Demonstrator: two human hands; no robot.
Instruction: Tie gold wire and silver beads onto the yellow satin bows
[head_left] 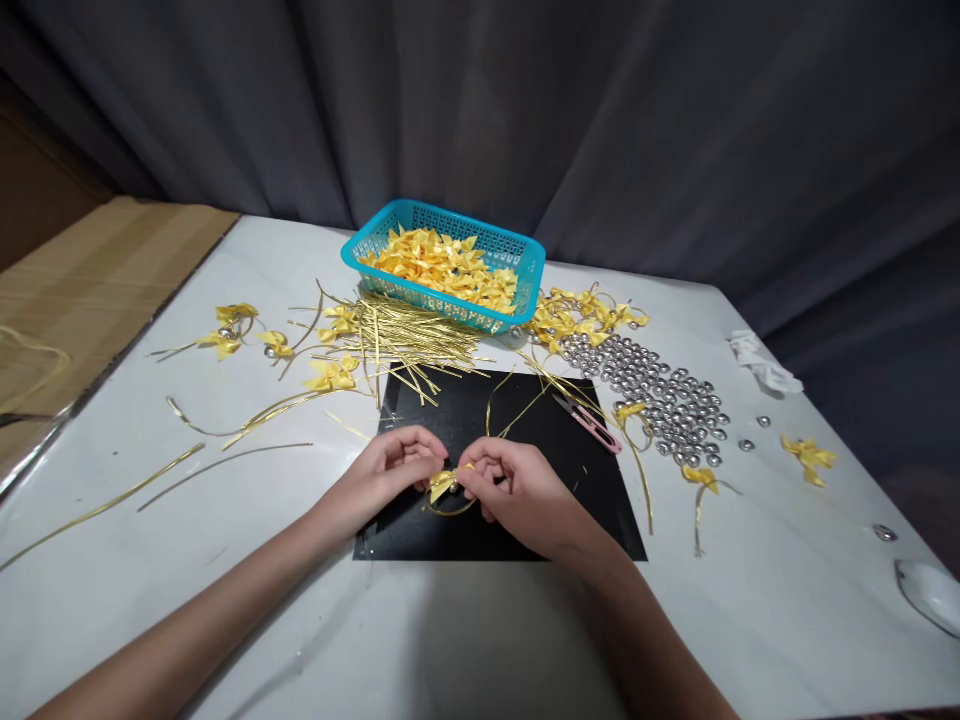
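Over a black mat (pixel 502 540), both hands come together on one yellow ribbon bow (pixel 442 484) with a gold cord loop hanging below it. My left hand (pixel 401 465) is closed, its thumb and fingertips pinching at the bow's left side. My right hand (pixel 514 485) pinches the bow's right side, next to a small silver bell or bead (pixel 454 487) that is partly hidden by the fingers. Two thin gold cord ends (pixel 517 415) rise from behind the right hand. Pink thread snips (pixel 590 422) lie at the mat's upper right.
A blue basket (pixel 442 302) of yellow bows stands at the back, with a heap of gold cords (pixel 412 335) before it. Many silver beads (pixel 675 405) spread to the right. Bows with cords (pixel 330 374) lie at both sides; a white object (pixel 930 595) sits near the right edge.
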